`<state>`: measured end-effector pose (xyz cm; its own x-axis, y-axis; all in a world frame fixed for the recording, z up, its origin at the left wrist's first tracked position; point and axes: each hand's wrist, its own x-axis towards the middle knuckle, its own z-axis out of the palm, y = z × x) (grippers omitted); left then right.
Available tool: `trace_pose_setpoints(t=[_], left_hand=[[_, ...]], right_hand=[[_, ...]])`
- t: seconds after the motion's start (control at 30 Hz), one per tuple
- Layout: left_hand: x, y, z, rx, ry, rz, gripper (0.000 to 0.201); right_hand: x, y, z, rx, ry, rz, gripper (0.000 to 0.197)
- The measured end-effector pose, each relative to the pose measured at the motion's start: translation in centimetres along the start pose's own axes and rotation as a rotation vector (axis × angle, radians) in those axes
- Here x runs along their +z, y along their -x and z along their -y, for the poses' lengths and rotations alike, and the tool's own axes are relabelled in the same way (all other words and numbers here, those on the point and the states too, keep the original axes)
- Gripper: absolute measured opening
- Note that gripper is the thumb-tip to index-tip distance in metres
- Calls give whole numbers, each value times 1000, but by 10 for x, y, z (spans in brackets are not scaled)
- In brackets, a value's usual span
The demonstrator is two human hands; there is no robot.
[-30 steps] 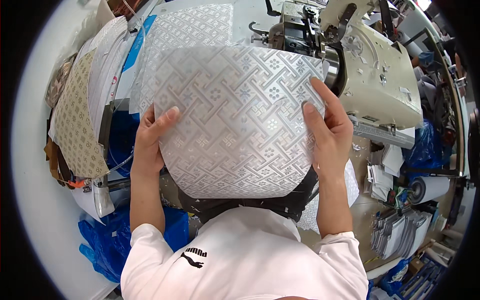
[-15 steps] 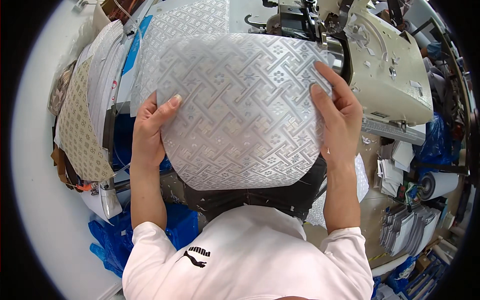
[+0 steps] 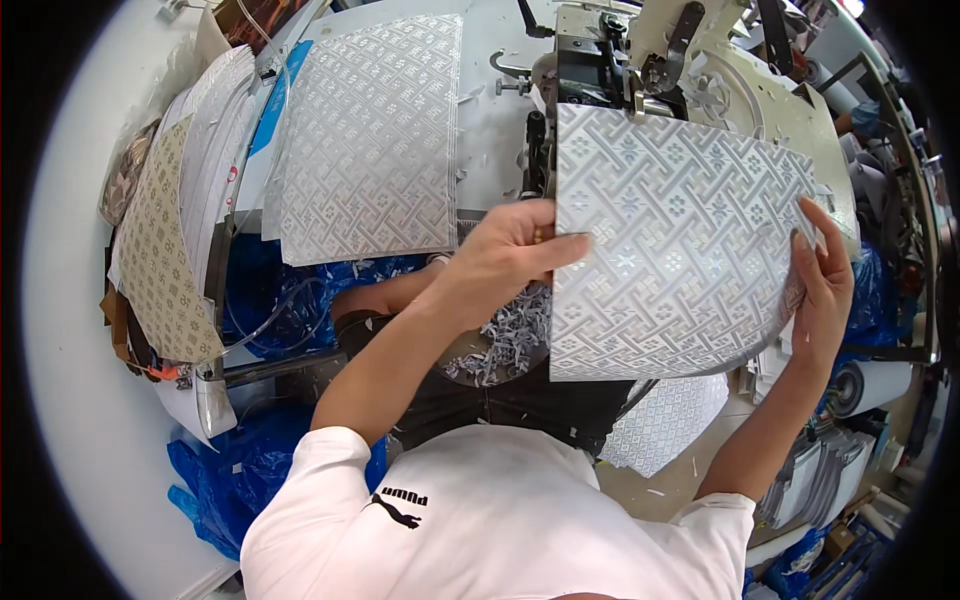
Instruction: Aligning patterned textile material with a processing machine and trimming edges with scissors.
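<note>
Between my two hands is a silver-white patterned sheet (image 3: 680, 240), straight along its left side and curved at the lower right. My left hand (image 3: 525, 243) pinches its left edge, thumb on top. At the right edge, my right hand (image 3: 822, 275) grips it with thumb and fingers. The sheet's far edge lies at the metal working parts of a cream-coloured machine (image 3: 745, 50), which looks like an industrial sewing or trimming machine. The sheet hides part of the machine. To the left, a stack of similar patterned sheets (image 3: 370, 140) lies on the white tabletop (image 3: 490, 120).
Shredded grey-white scraps (image 3: 508, 340) sit in front of the table, above my lap. Several curved sheets, one beige patterned (image 3: 160, 250), stand at the far left. Another silver sheet (image 3: 668, 425) lies low at my right. Blue plastic (image 3: 240, 480) is bunched at lower left.
Both hands have moved right with the sheet, from over my lap to the machine. The sheet now looks turned, with a straight left side. The stack and scraps have come into clearer view.
</note>
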<state>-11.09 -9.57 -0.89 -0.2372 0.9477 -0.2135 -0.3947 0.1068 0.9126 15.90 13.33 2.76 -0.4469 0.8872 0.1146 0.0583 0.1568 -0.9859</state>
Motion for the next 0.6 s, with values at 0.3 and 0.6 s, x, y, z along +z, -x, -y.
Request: trace_pose_setpoints(t=[0.3, 0.6], left_hand=[[76, -54, 34, 301, -164, 177, 25], [48, 48, -28, 801, -655, 186, 24]], right_hand=[[-89, -20, 38, -414, 936, -362, 44], [-3, 10, 144, -183, 814, 966, 35]])
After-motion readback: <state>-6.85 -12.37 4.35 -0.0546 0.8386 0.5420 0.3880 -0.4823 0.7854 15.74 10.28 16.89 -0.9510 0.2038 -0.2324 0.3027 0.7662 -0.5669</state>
